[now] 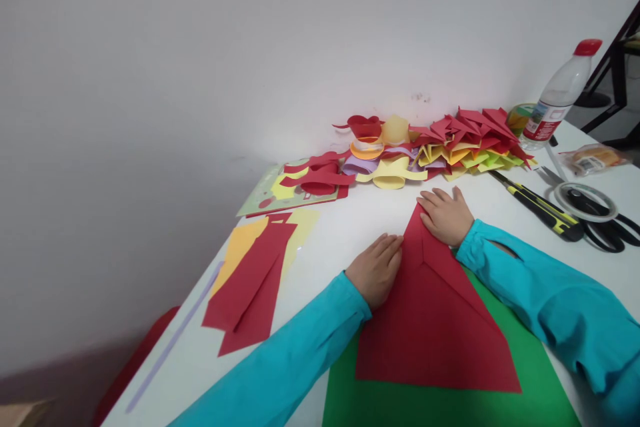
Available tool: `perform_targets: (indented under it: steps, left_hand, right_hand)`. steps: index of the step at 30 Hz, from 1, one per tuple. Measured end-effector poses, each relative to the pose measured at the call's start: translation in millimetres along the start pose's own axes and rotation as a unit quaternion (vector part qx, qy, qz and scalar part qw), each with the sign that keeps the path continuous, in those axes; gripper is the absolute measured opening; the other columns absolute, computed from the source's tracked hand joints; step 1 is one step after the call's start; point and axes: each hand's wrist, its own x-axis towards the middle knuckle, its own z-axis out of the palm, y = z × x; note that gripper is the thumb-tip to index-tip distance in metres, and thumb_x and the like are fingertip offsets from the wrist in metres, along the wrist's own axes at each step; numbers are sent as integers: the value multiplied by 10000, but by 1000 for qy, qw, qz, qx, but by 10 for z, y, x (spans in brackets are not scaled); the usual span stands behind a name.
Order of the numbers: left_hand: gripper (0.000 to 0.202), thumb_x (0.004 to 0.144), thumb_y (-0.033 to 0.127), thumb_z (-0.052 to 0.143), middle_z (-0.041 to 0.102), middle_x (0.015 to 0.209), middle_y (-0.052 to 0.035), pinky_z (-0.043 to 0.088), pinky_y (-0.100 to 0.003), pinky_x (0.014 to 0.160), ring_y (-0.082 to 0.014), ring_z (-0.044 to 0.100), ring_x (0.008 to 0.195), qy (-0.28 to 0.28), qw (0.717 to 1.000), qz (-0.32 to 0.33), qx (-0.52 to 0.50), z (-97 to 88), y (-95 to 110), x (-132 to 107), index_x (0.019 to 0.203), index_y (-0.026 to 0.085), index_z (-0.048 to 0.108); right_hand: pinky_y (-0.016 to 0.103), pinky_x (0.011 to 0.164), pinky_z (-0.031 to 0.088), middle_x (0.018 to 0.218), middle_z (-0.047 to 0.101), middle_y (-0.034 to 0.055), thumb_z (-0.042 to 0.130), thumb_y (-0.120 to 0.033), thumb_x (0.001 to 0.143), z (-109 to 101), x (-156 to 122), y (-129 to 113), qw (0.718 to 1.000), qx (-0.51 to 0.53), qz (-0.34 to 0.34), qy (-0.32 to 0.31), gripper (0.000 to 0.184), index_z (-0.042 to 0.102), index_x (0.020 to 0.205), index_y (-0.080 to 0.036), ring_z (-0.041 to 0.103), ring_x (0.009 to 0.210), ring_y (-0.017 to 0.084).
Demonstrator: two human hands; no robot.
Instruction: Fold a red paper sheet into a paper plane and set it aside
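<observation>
A folded sheet of red paper, pointed at its far end, lies on a green sheet. My left hand rests flat along the left slanted edge of the red paper, its fingers stretched out and its thumb out of sight. At the pointed tip, my right hand presses down with fingers extended. Creases run from the middle of the paper toward its right side. Both hands touch the paper without gripping it.
Folded paper shapes and curled paper figures line the wall. Left lie red strips and a purple strip. Right are a utility knife, scissors, a tape roll and a bottle.
</observation>
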Motion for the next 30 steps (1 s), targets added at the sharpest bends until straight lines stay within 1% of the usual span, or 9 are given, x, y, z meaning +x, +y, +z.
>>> perform_targets:
  steps: [5, 13, 17, 20, 24, 30]
  left_hand:
    - [335, 793, 80, 359, 560, 1154, -218, 433, -455, 950, -291, 504, 1098, 19, 1000, 0, 3, -49, 92, -152, 1045, -2, 564]
    - [331, 813, 91, 356, 566, 1158, -206, 455, -464, 924, -285, 495, 1114, 12, 1000, -7, 13, -182, 255, -383, 1048, 10, 575]
    - [321, 819, 93, 358, 583, 1135, -205, 478, -463, 901, -293, 516, 1088, 19, 1000, 3, 20, -245, 320, -489, 1018, 2, 592]
    - [310, 826, 91, 359, 593, 1126, -194, 486, -457, 898, -291, 525, 1080, 19, 1000, -4, 18, -282, 365, -555, 994, 13, 607]
    - [306, 837, 78, 349, 609, 1094, -202, 501, -462, 881, -298, 544, 1056, 31, 999, -3, 16, -314, 421, -643, 961, 4, 618]
    - [312, 860, 68, 326, 623, 1083, -177, 520, -436, 868, -280, 560, 1038, 43, 999, -13, 10, -388, 496, -782, 943, 18, 622]
  right_hand:
    - [555, 955, 196, 1324, 453, 74, 294, -333, 893, -5, 6, -3, 1000, -22, 1, -13, 404, 461, 1234, -194, 381, 1191, 278]
    - [563, 954, 195, 1330, 448, 65, 281, -338, 896, 0, 4, 6, 1000, -19, 0, -15, 414, 458, 1240, -192, 375, 1197, 280]
    - [563, 954, 194, 1335, 442, 66, 277, -340, 896, 1, 6, 13, 1000, -21, 0, -18, 416, 455, 1245, -200, 371, 1203, 283]
    - [561, 953, 197, 1338, 439, 63, 278, -339, 895, 3, 6, 15, 999, -24, 0, -23, 416, 451, 1249, -207, 370, 1206, 283]
    - [562, 954, 193, 1335, 442, 63, 280, -339, 894, 2, 3, 15, 999, -19, 2, -25, 416, 453, 1248, -204, 369, 1205, 284]
    - [564, 952, 199, 1337, 440, 59, 284, -332, 894, -11, 4, 12, 999, -16, 3, -28, 413, 452, 1248, -201, 365, 1208, 282]
